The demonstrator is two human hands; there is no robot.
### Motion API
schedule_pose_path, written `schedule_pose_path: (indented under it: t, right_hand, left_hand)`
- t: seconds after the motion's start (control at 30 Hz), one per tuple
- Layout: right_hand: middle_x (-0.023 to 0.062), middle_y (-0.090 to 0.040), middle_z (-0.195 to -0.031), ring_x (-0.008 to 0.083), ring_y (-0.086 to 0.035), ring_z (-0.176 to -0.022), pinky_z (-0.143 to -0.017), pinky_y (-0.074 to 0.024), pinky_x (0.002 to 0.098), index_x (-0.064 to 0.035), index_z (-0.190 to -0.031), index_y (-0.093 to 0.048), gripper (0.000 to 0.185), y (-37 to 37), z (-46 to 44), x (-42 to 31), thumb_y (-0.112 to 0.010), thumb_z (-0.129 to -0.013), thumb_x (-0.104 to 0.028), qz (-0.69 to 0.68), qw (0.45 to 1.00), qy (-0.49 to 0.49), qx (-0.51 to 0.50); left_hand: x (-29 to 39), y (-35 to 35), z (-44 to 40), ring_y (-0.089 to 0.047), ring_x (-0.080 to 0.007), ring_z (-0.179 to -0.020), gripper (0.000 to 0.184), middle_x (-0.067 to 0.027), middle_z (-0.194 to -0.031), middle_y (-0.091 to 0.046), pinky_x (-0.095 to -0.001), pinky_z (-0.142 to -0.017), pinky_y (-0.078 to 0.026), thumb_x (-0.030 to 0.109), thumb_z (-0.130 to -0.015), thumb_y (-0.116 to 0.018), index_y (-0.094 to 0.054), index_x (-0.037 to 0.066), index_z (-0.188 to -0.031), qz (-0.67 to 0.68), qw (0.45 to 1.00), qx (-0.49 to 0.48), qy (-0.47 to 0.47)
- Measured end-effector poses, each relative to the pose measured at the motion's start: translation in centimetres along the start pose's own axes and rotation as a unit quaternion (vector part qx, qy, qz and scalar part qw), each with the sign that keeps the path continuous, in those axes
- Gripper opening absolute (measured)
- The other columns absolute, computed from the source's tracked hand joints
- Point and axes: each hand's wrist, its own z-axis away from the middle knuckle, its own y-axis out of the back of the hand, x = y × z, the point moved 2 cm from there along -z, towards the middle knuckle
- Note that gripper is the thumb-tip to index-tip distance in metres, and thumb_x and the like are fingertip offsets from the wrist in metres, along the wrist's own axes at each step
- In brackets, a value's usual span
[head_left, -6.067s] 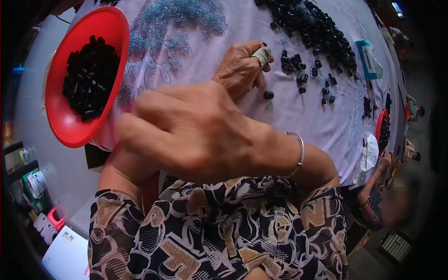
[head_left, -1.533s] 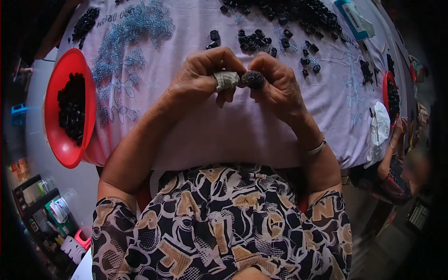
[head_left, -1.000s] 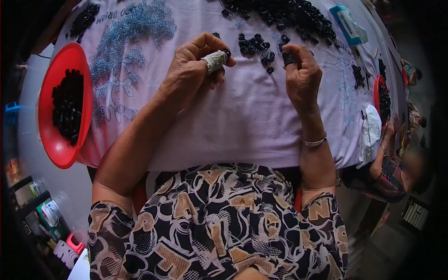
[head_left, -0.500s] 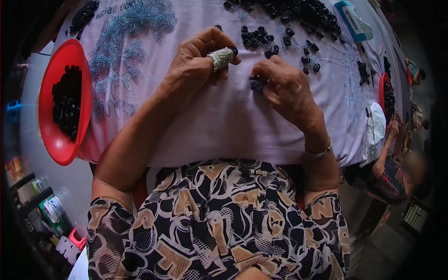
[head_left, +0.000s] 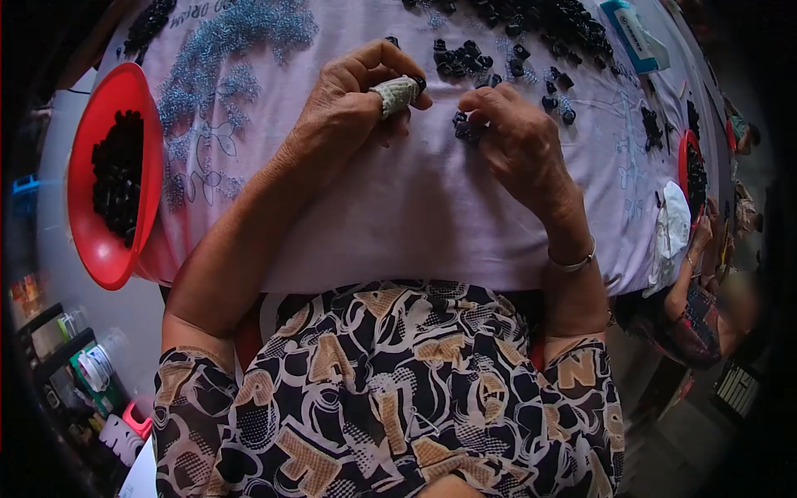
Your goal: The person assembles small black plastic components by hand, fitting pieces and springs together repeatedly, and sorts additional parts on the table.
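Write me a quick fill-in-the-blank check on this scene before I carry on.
1. The pale wrap is on the ____ hand.
2. The bracelet circles the ____ wrist.
3. The large bowl is ____ in colour.
4. The small pieces inside it are ____ in colour.

Missing words: left; right; red; black.

Bowl [head_left: 106,256]: smooth, glossy plastic
Black pieces [head_left: 462,60]: shiny plastic
Counter cover [head_left: 374,236]: matt cloth
Finger wrap [head_left: 396,96]: rough cloth
Bangle [head_left: 573,267]: polished metal
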Motion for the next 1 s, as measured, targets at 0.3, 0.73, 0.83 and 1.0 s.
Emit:
schedule_pose_path:
  t: [0.3, 0.73, 0.83, 1.0]
  right_hand:
    - [0.0100, -0.054, -0.084, 0.0262, -0.058, -0.068, -0.061, -0.0485, 0.0360, -0.0088, -0.094, -0.058, 0.018, -0.5, 0.0, -0.4, -0.058, -0.077, -0.004, 0.081, 0.995, 0.050, 0.032]
    - [0.0131, -0.057, -0.086, 0.0277, -0.060, -0.072, -0.065, -0.0495, 0.0342, -0.0019, -0.099, -0.059, 0.026, -0.7, 0.0, -0.2, -0.059, -0.074, 0.003, 0.058, 0.998, 0.024, 0.023]
    - [0.0138, -0.057, -0.087, 0.0289, -0.060, -0.073, -0.067, -0.0497, 0.0355, -0.0002, -0.100, -0.058, 0.028, -0.7, -0.1, 0.0, -0.059, -0.073, 0.004, 0.044, 0.998, 0.022, 0.025]
    - [0.0141, -0.056, -0.084, 0.0289, -0.060, -0.074, -0.065, -0.0505, 0.0374, -0.0033, -0.099, -0.058, 0.027, -0.8, 0.0, 0.9, -0.065, -0.073, -0.001, 0.048, 0.997, 0.037, 0.037]
  left_hand:
    - [0.1, -0.2, 0.1, -0.056, -0.0070, -0.063, 0.036, -0.0119, -0.090, -0.063, -0.0193, -0.054, -0.046, 0.000, -0.072, -0.038, -0.056, 0.001, -0.103, 0.029, 0.999, -0.020, -0.024]
    - [0.0, -0.1, 0.3, -0.057, -0.0055, -0.063, 0.020, -0.0087, -0.090, -0.064, -0.0159, -0.056, -0.045, 0.008, -0.085, -0.051, -0.056, 0.006, -0.104, -0.005, 0.999, -0.028, -0.017]
    - [-0.1, -0.1, 0.1, -0.057, -0.0061, -0.063, 0.019, -0.0092, -0.090, -0.064, -0.0164, -0.055, -0.045, 0.008, -0.085, -0.052, -0.057, 0.006, -0.104, -0.005, 1.000, -0.023, -0.018]
    - [-0.2, -0.2, 0.0, -0.059, -0.0079, -0.065, 0.020, -0.0115, -0.091, -0.064, -0.0187, -0.056, -0.047, 0.009, -0.085, -0.054, -0.056, 0.003, -0.104, 0.015, 0.999, -0.043, -0.024]
